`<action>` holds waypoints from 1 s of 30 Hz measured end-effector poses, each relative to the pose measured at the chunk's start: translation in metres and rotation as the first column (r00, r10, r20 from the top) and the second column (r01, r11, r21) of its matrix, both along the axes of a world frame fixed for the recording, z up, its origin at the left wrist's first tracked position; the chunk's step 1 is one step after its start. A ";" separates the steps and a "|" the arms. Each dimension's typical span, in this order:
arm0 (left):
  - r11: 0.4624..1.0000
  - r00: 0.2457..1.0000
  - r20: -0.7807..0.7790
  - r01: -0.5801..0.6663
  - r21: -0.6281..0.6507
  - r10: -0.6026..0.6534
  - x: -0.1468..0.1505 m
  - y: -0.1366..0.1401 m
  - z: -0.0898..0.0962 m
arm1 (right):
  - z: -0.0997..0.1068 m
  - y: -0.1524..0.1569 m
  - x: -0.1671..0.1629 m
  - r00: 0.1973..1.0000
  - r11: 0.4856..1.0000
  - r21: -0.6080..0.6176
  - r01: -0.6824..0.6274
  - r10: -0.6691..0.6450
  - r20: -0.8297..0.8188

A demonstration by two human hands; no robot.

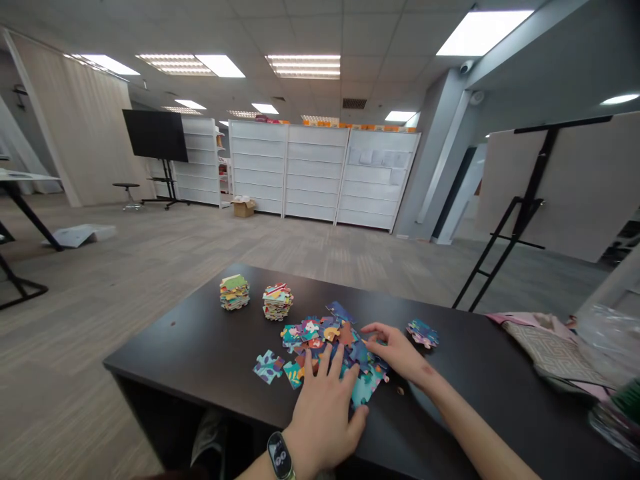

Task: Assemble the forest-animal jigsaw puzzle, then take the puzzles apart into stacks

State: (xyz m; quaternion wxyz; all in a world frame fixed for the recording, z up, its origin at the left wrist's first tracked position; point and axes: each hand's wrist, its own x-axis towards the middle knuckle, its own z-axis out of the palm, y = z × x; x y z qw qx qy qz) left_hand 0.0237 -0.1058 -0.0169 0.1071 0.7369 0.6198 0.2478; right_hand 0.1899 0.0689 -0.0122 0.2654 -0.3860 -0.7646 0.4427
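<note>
A loose pile of colourful jigsaw puzzle pieces (pixel 316 328) lies on the dark table in front of me. My left hand (pixel 327 407), with a smart band (pixel 280 456) on its wrist, rests over the near side of the pile, fingers spread and palm down. At the pile's right edge is my right hand (pixel 397 352), its fingers slightly bent and apart, touching the pieces; no held piece can be made out. A single blue-green puzzle piece (pixel 269 367) lies left of the pile. Farther right sits a small stack of blue and pink puzzle pieces (pixel 423 333).
Two taller stacks of puzzle pieces, a green-topped stack (pixel 235 292) and a red-striped stack (pixel 277 302), stand at the back left of the table (pixel 200 353). On the right lie a patterned cloth bag (pixel 545 347) and clear plastic (pixel 607 340). A board stand (pixel 520 220) stands beyond.
</note>
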 end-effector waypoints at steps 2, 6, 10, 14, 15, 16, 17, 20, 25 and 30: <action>1.000 1.000 0.009 0.016 0.014 -0.016 0.000 0.000 0.001 | 0.000 0.000 0.000 0.999 0.999 0.007 0.034 -0.034 -0.030; 0.999 0.999 0.028 0.045 0.015 -0.045 -0.001 0.000 0.002 | 0.000 -0.006 -0.003 0.995 0.995 -0.071 -0.071 0.066 -0.079; 0.999 0.999 0.029 0.042 0.009 -0.042 0.000 0.000 0.000 | -0.001 -0.006 -0.005 0.992 0.994 -0.032 -0.104 0.101 -0.078; 0.999 0.999 0.041 0.035 0.000 -0.035 0.000 -0.001 -0.002 | 0.002 0.001 0.002 0.993 0.999 -0.037 0.021 -0.025 -0.112; 0.999 0.998 0.053 0.033 0.003 -0.033 -0.001 -0.001 -0.002 | 0.005 0.002 0.004 0.992 0.997 -0.063 0.035 -0.043 -0.121; 1.000 0.997 0.077 0.027 0.009 -0.028 -0.001 0.000 -0.002 | 0.007 0.001 0.005 0.990 0.995 -0.093 0.035 -0.047 -0.131; 1.000 0.993 0.116 0.014 0.017 -0.016 -0.002 0.002 -0.002 | 0.010 -0.002 0.006 0.989 0.993 -0.120 0.020 -0.037 -0.142; 0.994 0.936 0.347 -0.090 0.064 0.063 -0.008 0.012 -0.002 | 0.017 -0.013 0.002 0.978 0.976 -0.187 -0.116 0.080 -0.190; 0.984 0.653 0.749 -0.176 0.002 0.115 -0.021 0.045 -0.005 | 0.018 -0.026 -0.008 0.936 0.912 -0.232 -0.337 0.298 -0.190; 0.985 0.399 0.908 -0.155 -0.076 0.132 -0.031 0.065 -0.013 | 0.013 -0.019 -0.007 0.979 0.968 -0.174 -0.180 0.158 -0.130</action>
